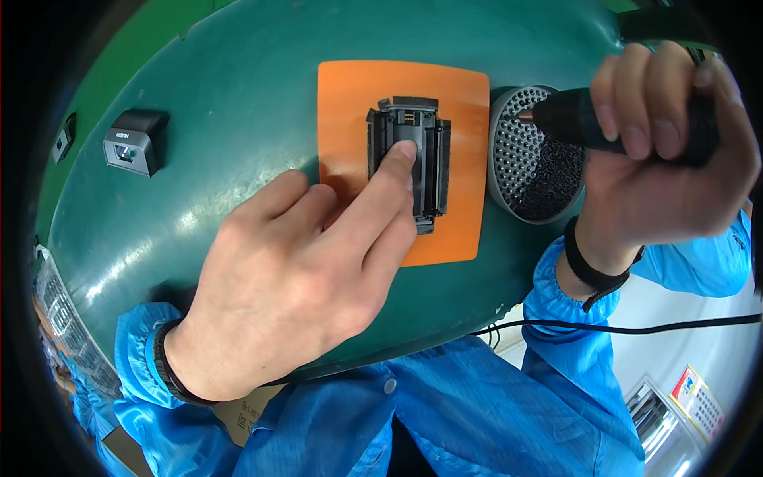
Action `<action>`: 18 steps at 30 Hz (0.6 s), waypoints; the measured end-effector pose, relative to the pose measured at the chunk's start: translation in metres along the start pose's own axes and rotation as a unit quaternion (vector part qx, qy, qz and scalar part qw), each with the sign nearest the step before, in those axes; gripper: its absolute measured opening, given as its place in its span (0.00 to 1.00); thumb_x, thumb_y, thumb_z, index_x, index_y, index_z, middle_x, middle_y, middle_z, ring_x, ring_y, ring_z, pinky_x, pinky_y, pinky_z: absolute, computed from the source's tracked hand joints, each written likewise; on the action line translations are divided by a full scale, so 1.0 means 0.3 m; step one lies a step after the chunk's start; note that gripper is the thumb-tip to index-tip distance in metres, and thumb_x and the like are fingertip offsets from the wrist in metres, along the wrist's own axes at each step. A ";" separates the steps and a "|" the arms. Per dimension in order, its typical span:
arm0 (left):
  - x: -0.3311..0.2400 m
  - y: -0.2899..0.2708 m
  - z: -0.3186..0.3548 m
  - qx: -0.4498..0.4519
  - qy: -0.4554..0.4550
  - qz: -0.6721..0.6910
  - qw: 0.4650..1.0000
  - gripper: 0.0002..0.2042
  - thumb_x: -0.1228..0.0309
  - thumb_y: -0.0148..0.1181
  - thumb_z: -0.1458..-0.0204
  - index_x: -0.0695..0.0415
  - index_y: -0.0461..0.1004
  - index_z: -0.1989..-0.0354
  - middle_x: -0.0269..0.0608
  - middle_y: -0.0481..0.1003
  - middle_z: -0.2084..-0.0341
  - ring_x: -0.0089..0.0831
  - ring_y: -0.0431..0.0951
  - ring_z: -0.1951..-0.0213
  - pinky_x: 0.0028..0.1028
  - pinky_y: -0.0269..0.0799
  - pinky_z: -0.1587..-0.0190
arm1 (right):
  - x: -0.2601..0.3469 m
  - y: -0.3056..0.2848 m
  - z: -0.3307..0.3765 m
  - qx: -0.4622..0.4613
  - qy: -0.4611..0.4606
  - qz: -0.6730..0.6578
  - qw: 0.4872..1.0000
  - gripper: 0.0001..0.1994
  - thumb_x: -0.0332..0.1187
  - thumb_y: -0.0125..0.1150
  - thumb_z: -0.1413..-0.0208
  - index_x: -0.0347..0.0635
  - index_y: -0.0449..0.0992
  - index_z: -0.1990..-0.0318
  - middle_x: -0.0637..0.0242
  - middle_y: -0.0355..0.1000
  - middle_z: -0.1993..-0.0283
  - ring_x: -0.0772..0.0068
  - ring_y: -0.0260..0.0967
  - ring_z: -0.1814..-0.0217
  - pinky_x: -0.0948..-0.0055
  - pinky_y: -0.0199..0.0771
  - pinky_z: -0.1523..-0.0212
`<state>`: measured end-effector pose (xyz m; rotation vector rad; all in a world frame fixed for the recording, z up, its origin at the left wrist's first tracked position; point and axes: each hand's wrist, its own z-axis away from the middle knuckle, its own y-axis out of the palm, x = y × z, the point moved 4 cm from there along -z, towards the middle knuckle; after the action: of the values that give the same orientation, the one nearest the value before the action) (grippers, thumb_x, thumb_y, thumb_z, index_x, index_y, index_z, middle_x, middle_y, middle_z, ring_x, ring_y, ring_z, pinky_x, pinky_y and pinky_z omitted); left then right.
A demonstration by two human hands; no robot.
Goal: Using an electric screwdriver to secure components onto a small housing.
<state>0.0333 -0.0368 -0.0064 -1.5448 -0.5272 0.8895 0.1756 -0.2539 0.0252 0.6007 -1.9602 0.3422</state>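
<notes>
Head view: left hand (294, 282) pins black plastic housing (408, 155) on orange mat (350, 103) with one fingertip only, right hand (668, 159) fingers closed around electric screwdriver (572, 118) over round screw tray (528, 159); light hold risks housing sliding under tool pressure.

head cam | looks straight down, close | green table (238, 95) fills view

mat (350, 103): orange, plain
part under my fingers (420, 139): black
counter (230, 151): dark green
my sleeves (445, 405): bright blue
tray (534, 159): grey, black dotted
</notes>
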 end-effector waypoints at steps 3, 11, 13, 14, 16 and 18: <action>0.003 -0.003 0.001 0.008 -0.001 -0.001 1.000 0.33 0.63 0.77 0.67 0.66 0.80 0.48 0.47 0.75 0.35 0.31 0.80 0.66 0.30 0.73 0.64 | -0.010 0.083 0.006 -0.102 0.012 0.016 0.995 0.16 0.40 0.42 0.28 0.40 0.73 0.61 0.73 0.58 0.77 0.77 0.54 0.78 0.70 0.58 0.73; -0.017 -0.002 0.011 -0.056 -0.009 -0.025 0.998 0.23 0.66 0.73 0.59 0.62 0.81 0.52 0.43 0.77 0.39 0.25 0.74 0.72 0.26 0.72 0.64 | 0.148 -0.006 -0.069 0.003 0.028 -0.095 0.995 0.13 0.37 0.47 0.29 0.40 0.74 0.61 0.74 0.59 0.77 0.80 0.56 0.77 0.72 0.59 0.70; -0.018 0.009 0.023 -0.101 -0.003 -0.072 0.992 0.17 0.70 0.70 0.57 0.62 0.82 0.56 0.43 0.78 0.41 0.24 0.73 0.74 0.26 0.71 0.66 | 0.157 0.028 -0.077 0.055 0.003 -0.083 0.995 0.13 0.37 0.47 0.29 0.40 0.74 0.61 0.74 0.59 0.77 0.80 0.56 0.77 0.72 0.59 0.70; -0.013 0.026 0.031 -0.134 0.003 -0.061 0.989 0.12 0.73 0.67 0.56 0.60 0.82 0.60 0.41 0.79 0.43 0.23 0.71 0.76 0.25 0.71 0.67 | 0.147 0.059 -0.064 0.055 -0.004 -0.074 0.996 0.13 0.38 0.47 0.28 0.40 0.74 0.60 0.74 0.59 0.77 0.80 0.56 0.77 0.72 0.59 0.70; -0.014 0.029 0.035 -0.127 0.002 -0.063 0.990 0.11 0.73 0.67 0.56 0.59 0.82 0.62 0.40 0.80 0.44 0.23 0.70 0.76 0.25 0.70 0.68 | 0.105 0.116 -0.054 0.042 -0.002 -0.057 0.997 0.13 0.38 0.47 0.28 0.40 0.74 0.60 0.74 0.59 0.77 0.80 0.56 0.78 0.72 0.59 0.71; -0.014 0.030 0.032 -0.120 -0.001 -0.062 0.991 0.10 0.73 0.67 0.56 0.58 0.82 0.63 0.39 0.80 0.45 0.23 0.70 0.76 0.24 0.70 0.68 | 0.070 0.153 -0.038 0.038 -0.005 -0.042 0.998 0.13 0.39 0.47 0.28 0.40 0.74 0.59 0.74 0.59 0.77 0.80 0.56 0.78 0.72 0.60 0.71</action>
<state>0.0219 -0.0356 -0.0139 -1.7081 -0.7452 0.7530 0.1513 -0.2154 0.0501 0.7319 -1.9318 0.3636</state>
